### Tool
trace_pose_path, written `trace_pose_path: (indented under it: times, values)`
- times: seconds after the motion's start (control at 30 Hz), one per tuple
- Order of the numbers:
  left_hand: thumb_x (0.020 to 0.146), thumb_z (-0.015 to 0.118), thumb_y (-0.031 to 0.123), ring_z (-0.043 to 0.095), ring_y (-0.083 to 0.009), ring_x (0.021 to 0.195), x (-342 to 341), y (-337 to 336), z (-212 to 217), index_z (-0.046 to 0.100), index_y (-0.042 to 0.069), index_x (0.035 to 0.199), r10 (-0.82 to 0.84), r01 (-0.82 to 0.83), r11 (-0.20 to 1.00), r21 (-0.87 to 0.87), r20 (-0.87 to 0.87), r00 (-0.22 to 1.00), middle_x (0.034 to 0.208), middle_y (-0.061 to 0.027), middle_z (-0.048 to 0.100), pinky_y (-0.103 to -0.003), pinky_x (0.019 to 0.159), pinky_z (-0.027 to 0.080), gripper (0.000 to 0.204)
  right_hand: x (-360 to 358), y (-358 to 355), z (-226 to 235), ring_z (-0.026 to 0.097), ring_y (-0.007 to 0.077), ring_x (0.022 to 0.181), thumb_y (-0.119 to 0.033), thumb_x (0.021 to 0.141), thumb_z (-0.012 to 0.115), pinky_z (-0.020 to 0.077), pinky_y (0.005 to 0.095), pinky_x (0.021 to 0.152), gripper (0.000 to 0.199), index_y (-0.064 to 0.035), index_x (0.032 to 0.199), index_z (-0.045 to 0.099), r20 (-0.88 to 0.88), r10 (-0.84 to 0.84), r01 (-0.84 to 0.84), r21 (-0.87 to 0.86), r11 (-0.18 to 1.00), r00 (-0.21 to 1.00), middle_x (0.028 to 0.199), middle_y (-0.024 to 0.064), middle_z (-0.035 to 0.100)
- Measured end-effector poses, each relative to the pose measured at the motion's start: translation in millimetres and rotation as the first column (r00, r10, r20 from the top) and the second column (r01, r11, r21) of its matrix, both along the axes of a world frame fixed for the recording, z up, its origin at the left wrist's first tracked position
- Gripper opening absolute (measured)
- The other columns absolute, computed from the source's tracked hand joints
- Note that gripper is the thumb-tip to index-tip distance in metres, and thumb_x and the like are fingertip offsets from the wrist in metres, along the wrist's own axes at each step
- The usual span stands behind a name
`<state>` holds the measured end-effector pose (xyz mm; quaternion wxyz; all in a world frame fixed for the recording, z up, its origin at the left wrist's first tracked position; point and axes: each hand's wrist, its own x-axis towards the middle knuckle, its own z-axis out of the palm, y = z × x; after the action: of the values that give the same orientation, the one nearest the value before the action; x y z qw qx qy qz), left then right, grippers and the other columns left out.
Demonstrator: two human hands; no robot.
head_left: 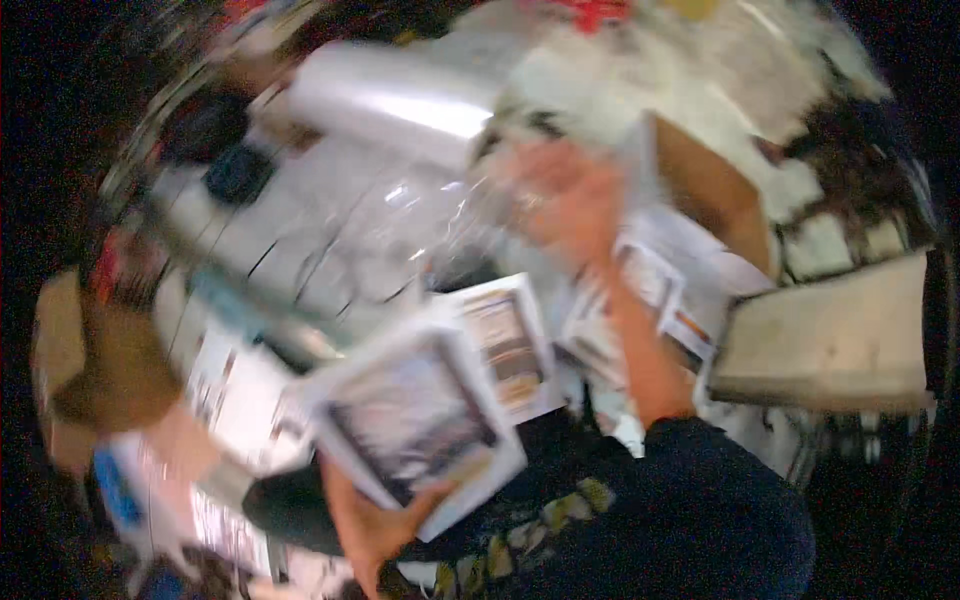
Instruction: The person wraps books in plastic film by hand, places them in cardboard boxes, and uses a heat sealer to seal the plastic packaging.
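My left hand [378, 532] grips a white-bordered print [415, 405] with a dark-framed picture, its thumb lying over the lower edge. Just behind it, partly covered, is a second white-bordered print [508, 345] with a brown picture; whether the same hand holds it too I cannot tell. My right hand [568, 200] is stretched forward over the worktable, beside shiny clear plastic [425, 225]. Motion smears its fingers, so their grip cannot be made out. Beneath the right forearm lie more white-edged prints [648, 275].
A large roll of clear plastic film [385, 100] lies across the far side. An upright brown cardboard piece [710, 185] stands beyond the right forearm, with a beige box [825, 335] nearer on the right. At far left are a dark block [240, 175] and a brown carton [125, 370].
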<state>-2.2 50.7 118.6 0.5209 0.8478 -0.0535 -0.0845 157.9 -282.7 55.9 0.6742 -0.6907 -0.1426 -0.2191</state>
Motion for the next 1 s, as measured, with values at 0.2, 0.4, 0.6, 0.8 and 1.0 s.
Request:
trace_pose_path:
  times: [0.2, 0.4, 0.6, 0.8, 1.0]
  values:
    - [0.078, 0.074, -0.005, 0.068, -0.0253, 0.095, 1.9, -21.9, -7.8, 0.027, 0.0, 0.123, 0.182, -0.274, 0.852, -0.445, -0.24, 0.954, 0.104, -0.0233, 0.067, -0.034, 0.084, 0.056, 0.066, 49.4, -2.3, 31.3, 0.07, 0.019, 0.082, -0.007, 0.08, 0.07, 0.0552, 0.0298, 0.075, 0.019, -0.0074, 0.098, 0.075, -0.279, -0.132, -0.045, -0.549, 0.835, 0.951, 0.091, 0.0111, 0.073]
    - [0.082, 0.072, 0.01, 0.051, -0.0211, 0.118, 10.6, -23.6, -33.0, 0.032, 0.0, 0.134, 0.315, -0.329, 0.722, -0.609, -0.133, 0.94, 0.127, -0.0168, 0.05, -0.038, 0.101, 0.041, 0.066, 0.9, 70.7, 32.9, 0.066, 0.0255, 0.097, -0.01, 0.087, 0.066, 0.049, 0.0338, 0.089, 0.024, -0.0072, 0.11, 0.071, -0.033, -0.146, 0.097, -0.601, 0.794, 0.989, 0.102, 0.0156, 0.07]
    - [0.086, 0.068, 0.008, 0.048, -0.0227, 0.121, 27.0, -54.0, -59.7, 0.023, 0.001, 0.145, 0.241, -0.334, 0.487, -0.807, -0.243, 0.94, 0.133, -0.0151, 0.046, -0.036, 0.104, 0.037, 0.075, -72.2, 70.2, 64.9, 0.067, 0.0177, 0.091, -0.02, 0.089, 0.069, 0.0516, 0.0296, 0.083, 0.029, 0.0022, 0.108, 0.07, -0.719, 0.338, -0.174, 0.294, 0.94, 0.607, 0.099, 0.0116, 0.072]
    - [0.09, 0.066, 0.012, 0.044, -0.0256, 0.128, 37.5, -85.1, -69.2, 0.021, 0.001, 0.145, 0.046, -0.083, 0.72, -0.69, -0.071, 0.996, 0.136, -0.0159, 0.043, -0.04, 0.106, 0.037, 0.071, -97.5, 78.5, 73.4, 0.066, 0.0106, 0.083, -0.008, 0.088, 0.068, 0.0513, 0.0248, 0.074, 0.023, 0.0046, 0.106, 0.07, -0.607, 0.198, -0.227, 0.029, 0.973, 0.77, 0.098, 0.0105, 0.072]
    - [0.098, 0.046, 0.036, 0.043, -0.0286, 0.129, 19.2, -115.1, -97.0, 0.034, 0.004, 0.141, -0.08, -0.247, 0.113, -0.963, -0.256, 0.963, 0.139, -0.0128, 0.044, -0.046, 0.103, 0.042, 0.055, -98.0, 104.3, 43.5, 0.065, 0.0119, 0.085, 0.003, 0.081, 0.068, 0.0502, 0.0243, 0.075, 0.022, 0.0044, 0.103, 0.067, -0.579, 0.119, -0.241, -0.138, 0.961, 0.806, 0.096, 0.0112, 0.068]
